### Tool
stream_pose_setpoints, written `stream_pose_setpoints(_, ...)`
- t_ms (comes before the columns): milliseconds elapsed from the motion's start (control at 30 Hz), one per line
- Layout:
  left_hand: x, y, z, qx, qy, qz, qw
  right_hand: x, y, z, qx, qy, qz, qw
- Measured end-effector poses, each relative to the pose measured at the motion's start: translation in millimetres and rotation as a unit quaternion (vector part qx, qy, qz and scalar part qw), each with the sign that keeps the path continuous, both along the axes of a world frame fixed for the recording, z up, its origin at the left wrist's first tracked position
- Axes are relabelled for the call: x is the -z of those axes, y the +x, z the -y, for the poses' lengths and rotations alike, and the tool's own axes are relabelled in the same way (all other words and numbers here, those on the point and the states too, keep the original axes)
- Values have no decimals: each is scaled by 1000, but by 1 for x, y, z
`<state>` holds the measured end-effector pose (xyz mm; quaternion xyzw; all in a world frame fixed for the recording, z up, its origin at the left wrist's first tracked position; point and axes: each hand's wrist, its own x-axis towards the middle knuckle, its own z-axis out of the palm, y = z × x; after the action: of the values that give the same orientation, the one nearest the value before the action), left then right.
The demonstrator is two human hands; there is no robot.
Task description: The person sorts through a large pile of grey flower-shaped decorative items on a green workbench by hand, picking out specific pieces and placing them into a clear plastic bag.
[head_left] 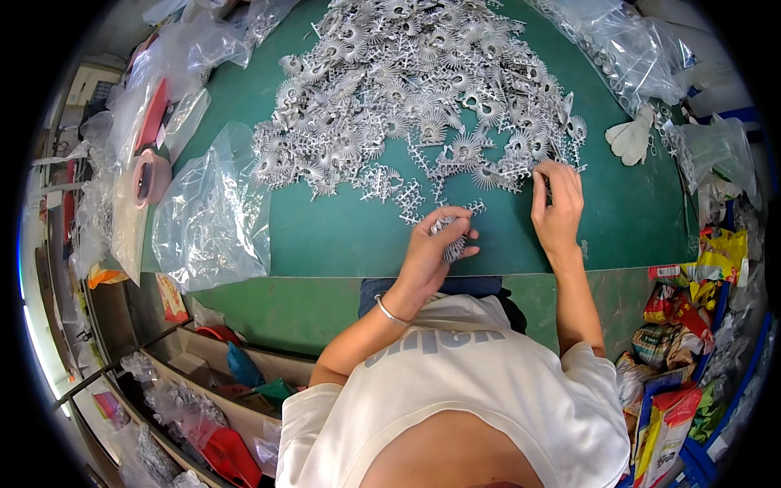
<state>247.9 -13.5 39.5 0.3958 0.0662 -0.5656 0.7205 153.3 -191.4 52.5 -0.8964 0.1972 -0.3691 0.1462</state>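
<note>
A large heap of silver-grey pieces (399, 89) is spread over the green table, some round with radiating spines, others small and branched like combs. My left hand (431, 252), near the table's front edge, has its fingers closed around a small stack of the spiny grey pieces (452, 244). At the heap's right front edge is my right hand (558, 199), its fingers curled and the thumb near the index fingertip. Whatever lies between those fingertips is too small to make out. A few loose branched pieces (409, 199) lie just beyond my left hand.
On the green table (342, 236), a clear plastic bag (215, 215) lies at left, beside a pink tape roll (152, 179). White gloves (630, 138) and more plastic bags (630, 61) are at right. Below left stands an open drawer (187, 350); coloured packets (667, 431) fill the lower right.
</note>
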Motion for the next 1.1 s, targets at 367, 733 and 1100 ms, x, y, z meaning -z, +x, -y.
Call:
stream_pose_setpoints(367, -3, 58, 86, 128, 233, 827, 495, -27, -7, -1, 48, 57, 8, 997)
stream_pose_setpoints(733, 3, 74, 77, 79, 138, 678, 717, -16, 0, 40, 40, 394, 76, 915)
stream_pose_setpoints(1100, -17, 85, 51, 3, -81, -34, 996, -32, 22, 59, 59, 221, -107, 968)
